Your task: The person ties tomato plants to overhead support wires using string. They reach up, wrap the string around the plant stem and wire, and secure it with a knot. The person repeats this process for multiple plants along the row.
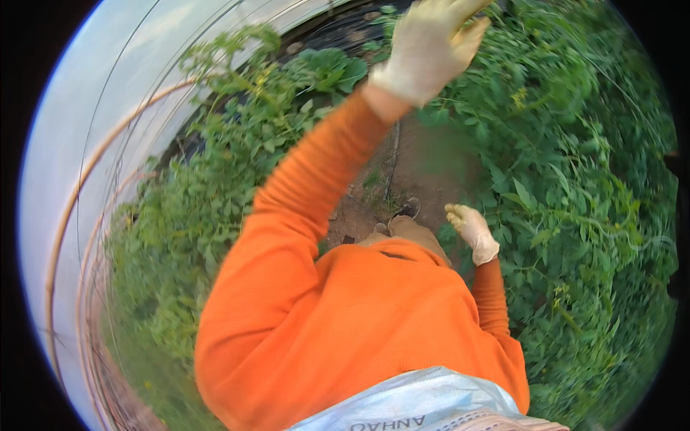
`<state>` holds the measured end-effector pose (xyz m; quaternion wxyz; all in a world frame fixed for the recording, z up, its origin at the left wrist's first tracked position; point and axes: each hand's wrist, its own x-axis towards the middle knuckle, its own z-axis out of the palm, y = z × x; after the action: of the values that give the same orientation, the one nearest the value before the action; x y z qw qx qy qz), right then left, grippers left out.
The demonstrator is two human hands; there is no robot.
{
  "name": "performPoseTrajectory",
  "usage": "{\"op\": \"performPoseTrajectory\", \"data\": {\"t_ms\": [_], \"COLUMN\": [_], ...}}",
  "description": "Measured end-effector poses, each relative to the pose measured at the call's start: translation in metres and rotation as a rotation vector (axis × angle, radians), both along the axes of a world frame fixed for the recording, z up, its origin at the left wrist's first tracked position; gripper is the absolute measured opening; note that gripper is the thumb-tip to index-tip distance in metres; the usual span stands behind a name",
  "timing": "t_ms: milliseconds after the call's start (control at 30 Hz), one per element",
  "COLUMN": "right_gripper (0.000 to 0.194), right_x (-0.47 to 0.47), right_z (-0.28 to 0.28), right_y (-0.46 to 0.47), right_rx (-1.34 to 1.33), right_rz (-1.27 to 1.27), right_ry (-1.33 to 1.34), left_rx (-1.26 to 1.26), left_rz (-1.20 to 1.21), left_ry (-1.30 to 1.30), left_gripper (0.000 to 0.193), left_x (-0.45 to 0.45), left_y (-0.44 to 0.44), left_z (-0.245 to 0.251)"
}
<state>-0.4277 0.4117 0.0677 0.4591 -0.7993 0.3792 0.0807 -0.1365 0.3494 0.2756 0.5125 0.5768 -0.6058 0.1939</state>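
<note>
My left hand point(428, 56), in a pale thin glove, is raised far forward at the top of the view. Its thumb stands apart from the fingers, with nothing visible between them; the top edge cuts off part of the hand. Leafy green plants point(539, 102), apparently tomato vines with small yellow flowers, grow beside and behind it. Lower down, near the right row's leaves, hangs my right hand point(471, 229), gloved too. Its fingers are curled, and whether they hold anything is hidden.
A soil path point(436, 161) runs between the plant rows, with a thin dark hose point(394, 156) along it. The left row point(215, 161) stands before plastic sheeting point(81, 108) on curved poles point(91, 161). Broad leaves point(329, 70) grow near black ground film point(345, 32).
</note>
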Motion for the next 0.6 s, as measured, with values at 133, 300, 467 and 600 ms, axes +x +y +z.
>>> {"op": "performPoseTrajectory", "data": {"t_ms": [133, 300, 467, 600], "right_gripper": [0.033, 0.035, 0.035, 0.036], "right_x": [0.023, 0.08, 0.135, 0.168], "right_z": [-0.008, 0.006, 0.016, 0.018], "right_y": [0.026, 0.044, 0.077, 0.11], "right_rx": [0.119, -0.076, -0.135, -0.03], "right_rz": [0.142, 0.454, 0.71, 0.898], "right_ry": [0.046, 0.06, -0.085, -0.135], "left_rx": [0.232, 1.04, 1.287, 1.283], "left_rz": [0.078, 0.173, 0.368, 0.584], "left_ry": [0.627, 0.715, 0.643, 0.814], "left_gripper": [0.034, 0.033, 0.038, 0.039], "left_x": [0.011, -0.002, -0.019, -0.042], "left_y": [0.135, 0.301, 0.42, 0.478], "left_z": [-0.101, -0.162, -0.161, -0.164]}}
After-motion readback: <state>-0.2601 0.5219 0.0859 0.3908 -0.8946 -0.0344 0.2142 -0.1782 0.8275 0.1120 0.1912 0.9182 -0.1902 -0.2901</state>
